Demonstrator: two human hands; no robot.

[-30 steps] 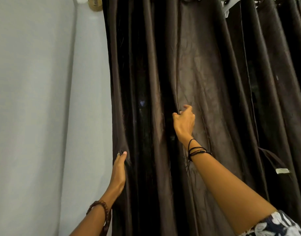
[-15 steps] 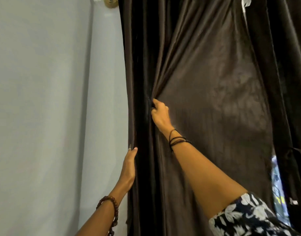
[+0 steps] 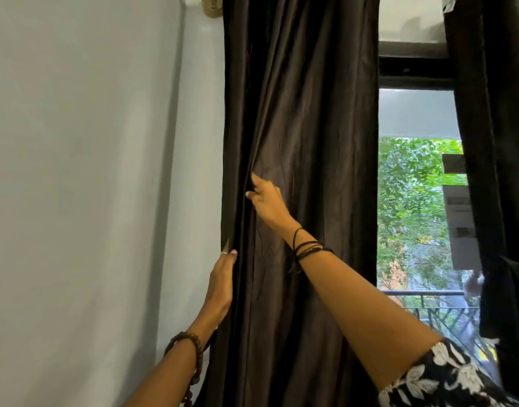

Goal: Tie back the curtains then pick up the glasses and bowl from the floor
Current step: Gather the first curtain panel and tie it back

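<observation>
Nearest to me, my right sleeve (image 3: pixel 446 377) sat low at the right and my left wrist, with its bead bracelet (image 3: pixel 190 348), low at the left. Farther out, my left hand (image 3: pixel 221 284) lay along the left edge of the dark curtain (image 3: pixel 311 127), fingers (image 3: pixel 232 254) long and straight, pressing the cloth beside the wall (image 3: pixel 76 171) rather than gripping it. Beyond it, my right hand (image 3: pixel 267 201) pinched a fold of the same curtain, thumb and fingertips closed on the cloth. The curtain hung bunched between wall and window (image 3: pixel 413 201), with a second curtain (image 3: pixel 501 142) at the far right. I saw no tie-back, glasses or bowl. To do this well, I judged I should gather every fold tight toward the left hand, keep the bundle even, and only then reach for a tie, or loose pleats might slip out.
</observation>
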